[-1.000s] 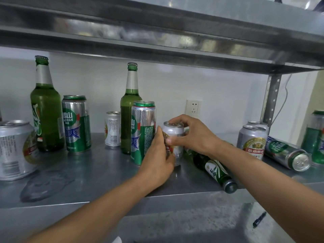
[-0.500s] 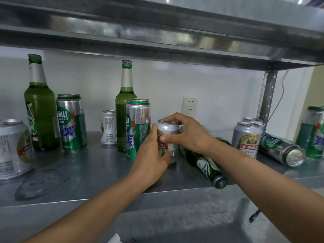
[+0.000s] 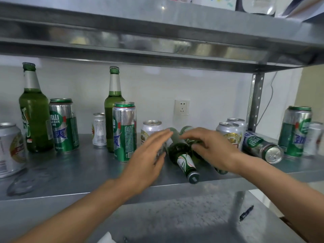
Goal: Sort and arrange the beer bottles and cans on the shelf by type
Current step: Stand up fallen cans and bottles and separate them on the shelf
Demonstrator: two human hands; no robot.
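A small silver can point(image 3: 151, 128) stands upright on the metal shelf point(image 3: 70, 172), with no hand on it. My left hand point(image 3: 147, 162) hovers just in front of it with straight fingers and holds nothing. Right of that hand, a green bottle point(image 3: 182, 158) lies on its side with its cap toward the shelf's front edge. A second lying green bottle point(image 3: 187, 129) is mostly hidden under my right hand point(image 3: 210, 148), whose spread fingers reach over it without a clear grip. Two green bottles point(image 3: 34, 109) point(image 3: 114, 102) stand upright at the left.
Tall green cans point(image 3: 64, 125) point(image 3: 124, 132) point(image 3: 296, 130) stand upright; another green can point(image 3: 263, 148) lies on its side at the right. Silver cans point(image 3: 8, 149) point(image 3: 99, 128) point(image 3: 228, 134) stand about. An upper shelf point(image 3: 157, 41) hangs low overhead, beside a post point(image 3: 254, 102). A pen point(image 3: 246, 213) lies below.
Both hands have let go of the small silver can, which now stands on its own. They have moved right and opened over the two lying bottles.
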